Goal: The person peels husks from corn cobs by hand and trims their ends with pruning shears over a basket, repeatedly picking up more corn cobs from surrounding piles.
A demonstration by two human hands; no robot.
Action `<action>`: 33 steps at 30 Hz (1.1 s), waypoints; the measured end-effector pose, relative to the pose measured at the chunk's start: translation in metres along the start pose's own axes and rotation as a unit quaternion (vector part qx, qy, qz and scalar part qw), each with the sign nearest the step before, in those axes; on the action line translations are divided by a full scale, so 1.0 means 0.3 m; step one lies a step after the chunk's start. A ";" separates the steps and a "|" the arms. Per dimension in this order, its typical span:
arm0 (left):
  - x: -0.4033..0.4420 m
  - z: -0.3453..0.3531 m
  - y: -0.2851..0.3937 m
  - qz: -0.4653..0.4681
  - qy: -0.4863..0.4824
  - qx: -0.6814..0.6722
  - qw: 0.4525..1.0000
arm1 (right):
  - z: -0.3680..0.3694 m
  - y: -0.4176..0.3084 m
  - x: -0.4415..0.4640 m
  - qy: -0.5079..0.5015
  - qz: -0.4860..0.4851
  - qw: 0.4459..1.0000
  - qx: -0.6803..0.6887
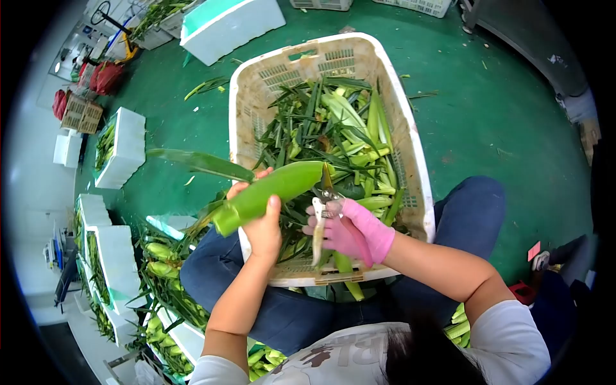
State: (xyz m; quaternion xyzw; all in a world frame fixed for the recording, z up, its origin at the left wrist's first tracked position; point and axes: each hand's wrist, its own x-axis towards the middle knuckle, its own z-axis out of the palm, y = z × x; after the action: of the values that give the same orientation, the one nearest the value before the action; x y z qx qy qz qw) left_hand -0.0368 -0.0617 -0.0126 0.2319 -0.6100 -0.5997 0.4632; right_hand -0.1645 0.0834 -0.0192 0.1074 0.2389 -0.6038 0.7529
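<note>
My bare left hand [263,228] is wrapped round a green ear of corn in its husk [276,189], held over the near left part of the crate, with a long leaf sticking out to the left. In my right hand [356,231], which wears a pink glove, are pruning shears [318,224] with pale and pinkish handles. Their blades are close to the right end of the ear. Below both hands, a dirty white plastic crate [414,151] holds a heap of cut leaves and husks [314,122].
White foam boxes [122,256] with corn line the left side, beside a pile of ears [163,269]. Another foam box [234,32] stands beyond the crate. Loose leaves [206,86] lie on the green floor. A person's shoe [541,260] shows at the right.
</note>
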 end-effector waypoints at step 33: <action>-0.202 -0.175 0.254 -0.454 -0.095 -0.616 0.637 | 0.027 -0.205 0.016 -0.176 -0.131 0.973 0.066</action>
State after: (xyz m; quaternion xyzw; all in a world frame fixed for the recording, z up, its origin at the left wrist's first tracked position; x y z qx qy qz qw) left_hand 0.0563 -0.0249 0.0342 0.0818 0.0422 -0.9899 0.1078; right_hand -0.2211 0.0604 -0.0068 0.0164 0.0743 -0.7210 0.6887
